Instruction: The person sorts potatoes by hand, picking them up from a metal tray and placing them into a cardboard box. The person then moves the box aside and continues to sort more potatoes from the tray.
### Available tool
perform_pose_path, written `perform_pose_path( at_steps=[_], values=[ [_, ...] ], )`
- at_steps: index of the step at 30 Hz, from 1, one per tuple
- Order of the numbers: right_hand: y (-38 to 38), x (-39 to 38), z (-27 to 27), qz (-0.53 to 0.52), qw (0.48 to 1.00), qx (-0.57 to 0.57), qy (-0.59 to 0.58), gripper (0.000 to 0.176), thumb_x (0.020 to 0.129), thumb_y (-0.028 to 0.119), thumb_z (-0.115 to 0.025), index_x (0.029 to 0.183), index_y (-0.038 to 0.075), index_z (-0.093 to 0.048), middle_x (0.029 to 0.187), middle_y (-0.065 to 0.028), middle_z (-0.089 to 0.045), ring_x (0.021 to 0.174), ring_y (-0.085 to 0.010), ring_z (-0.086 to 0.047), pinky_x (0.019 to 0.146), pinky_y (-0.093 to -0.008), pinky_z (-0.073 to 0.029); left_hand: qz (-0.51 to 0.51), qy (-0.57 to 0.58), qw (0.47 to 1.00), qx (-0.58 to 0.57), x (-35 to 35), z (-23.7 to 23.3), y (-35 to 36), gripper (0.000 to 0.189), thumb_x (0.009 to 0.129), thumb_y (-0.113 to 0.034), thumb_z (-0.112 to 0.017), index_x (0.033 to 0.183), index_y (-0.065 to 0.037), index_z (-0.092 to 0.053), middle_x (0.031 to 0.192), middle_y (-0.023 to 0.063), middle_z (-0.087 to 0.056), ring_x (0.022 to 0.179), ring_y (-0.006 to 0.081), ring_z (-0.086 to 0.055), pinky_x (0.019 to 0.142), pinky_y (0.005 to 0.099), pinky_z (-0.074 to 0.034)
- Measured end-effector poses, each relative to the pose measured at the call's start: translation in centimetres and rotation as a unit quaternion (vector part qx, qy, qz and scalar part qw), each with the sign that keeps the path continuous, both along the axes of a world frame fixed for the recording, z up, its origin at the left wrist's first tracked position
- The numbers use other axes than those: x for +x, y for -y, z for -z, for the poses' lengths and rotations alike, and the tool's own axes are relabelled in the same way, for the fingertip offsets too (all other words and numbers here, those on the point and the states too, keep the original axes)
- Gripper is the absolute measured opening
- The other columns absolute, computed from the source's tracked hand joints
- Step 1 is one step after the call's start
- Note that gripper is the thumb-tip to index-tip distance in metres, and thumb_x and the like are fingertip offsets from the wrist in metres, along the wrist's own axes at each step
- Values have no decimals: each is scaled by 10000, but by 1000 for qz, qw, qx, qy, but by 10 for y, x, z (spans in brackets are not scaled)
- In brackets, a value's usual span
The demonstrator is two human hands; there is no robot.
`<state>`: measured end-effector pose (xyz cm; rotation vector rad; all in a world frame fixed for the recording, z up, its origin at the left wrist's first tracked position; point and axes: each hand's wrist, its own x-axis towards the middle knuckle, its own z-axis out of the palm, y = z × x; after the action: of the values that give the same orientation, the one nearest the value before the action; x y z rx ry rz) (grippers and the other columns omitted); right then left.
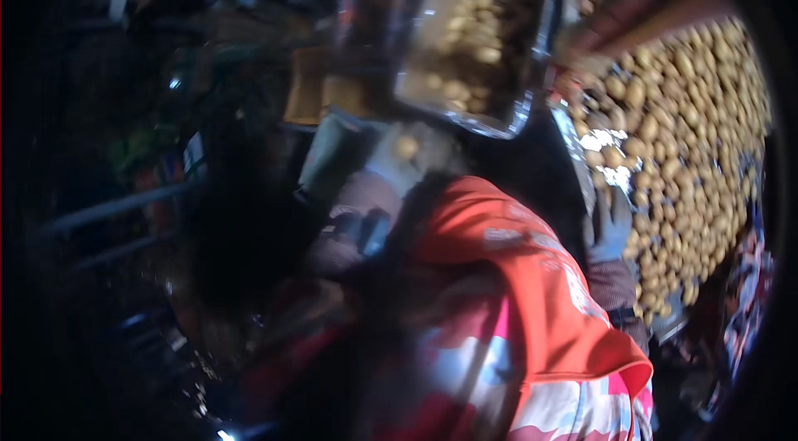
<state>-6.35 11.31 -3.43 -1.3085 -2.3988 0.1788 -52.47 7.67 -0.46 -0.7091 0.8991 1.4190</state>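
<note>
My left hand, in a pale grey glove, is closed around a potato just below a plastic-lined box. A small green-grey container edge lies beside this hand. My right hand, in a grey-blue glove, reaches over the near left edge of a wide spread of potatoes. Its fingers look stretched out among them, though blur hides the details. Light-coloured potatoes lie inside the lined box.
Another person's blurred arm reaches in from the upper right over the potatoes. Brown cardboard stands left of the lined box. Metal rails run along the dark left side. My orange apron fills the lower middle.
</note>
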Motion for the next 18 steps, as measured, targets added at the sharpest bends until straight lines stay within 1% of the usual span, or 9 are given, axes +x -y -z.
perform_pose_path(
  at_steps=[1, 2, 4, 8, 12, 14, 15, 17, 18],
  values=[
    [3, -1, -1, -6, 1000, 1, 1, 591, 891, 280, -624, 1408, 3, -551, 1350, -290, -537, 1222, -488, -532, 1053, -583, -413, -76, 10, 997, 7, -41, -3, 10, 388, 1019, -386, -610, 1180, -36, -645, 1148, 89, -702, 1052, 289, -690, 850, 342, -611],
    [0, -2, 0, -5, 1000, 3, 7, 593, 896, 278, -619, 1409, -9, -547, 1350, -294, -536, 1220, -488, -533, 1051, -588, -413, 121, -405, 906, 26, -97, 25, 24, 364, 1029, -375, -580, 1197, -56, -633, 1148, 82, -690, 1064, 289, -685, 845, 361, -600],
    [-7, -6, 9, -12, 1000, 4, 18, 610, 906, 280, -614, 1429, -22, -526, 1356, -297, -533, 1223, -488, -528, 1057, -589, -404, 54, -522, 851, -15, -163, 1, 17, 371, 1035, -364, -568, 1224, -48, -618, 1169, 98, -681, 1054, 277, -680, 833, 351, -592],
    [7, 9, 15, 2, 993, -101, 60, 666, 935, 277, -633, 1521, 17, -448, 1455, -293, -485, 1375, -497, -428, 1178, -592, -311, 94, -453, 885, 48, -204, -2, -33, 389, 1047, -342, -543, 1279, -34, -588, 1211, 130, -664, 1036, 253, -671, 808, 331, -576],
    [12, 2, -22, 49, 997, -26, -45, 558, 799, 234, -738, 1309, 56, -595, 1309, -219, -588, 1186, -437, -570, 1027, -574, -442, 230, -260, 933, 96, -116, 8, -84, 410, 1059, -320, -518, 1334, -19, -558, 1253, 162, -646, 1018, 229, -663, 783, 311, -560],
    [21, 15, -29, 88, 992, -39, -84, 570, 777, 229, -740, 1302, 58, -598, 1290, -217, -592, 1185, -431, -570, 1021, -574, -442, 354, 50, 917, 176, -46, 13, -93, 422, 1065, -309, -505, 1361, -12, -543, 1274, 178, -637, 1009, 217, -658, 770, 301, -551],
    [29, 20, -29, 118, 987, -30, -105, 571, 777, 228, -736, 1305, 62, -597, 1284, -217, -592, 1188, -427, -569, 1019, -573, -442, 425, 228, 852, 205, -11, 16, -92, 428, 1068, -304, -499, 1375, -8, -536, 1285, 186, -633, 1004, 211, -656, 764, 296, -547],
    [48, 32, -24, 190, 979, -7, -77, 561, 783, 224, -726, 1309, 74, -600, 1276, -213, -593, 1192, -423, -567, 1022, -569, -440, 565, 192, 779, 194, 70, -5, -92, 441, 1074, -293, -486, 1402, -1, -521, 1306, 202, -624, 995, 199, -652, 752, 286, -539],
    [67, 46, -19, 234, 972, 0, -27, 549, 791, 220, -720, 1309, 81, -603, 1274, -210, -593, 1194, -423, -565, 1026, -566, -438, 670, -131, 729, 47, 112, -30, -90, 564, 1090, -462, -444, 1413, -8, -536, 1268, 187, -685, 885, 194, -721, 636, 264, -572]
  ],
)
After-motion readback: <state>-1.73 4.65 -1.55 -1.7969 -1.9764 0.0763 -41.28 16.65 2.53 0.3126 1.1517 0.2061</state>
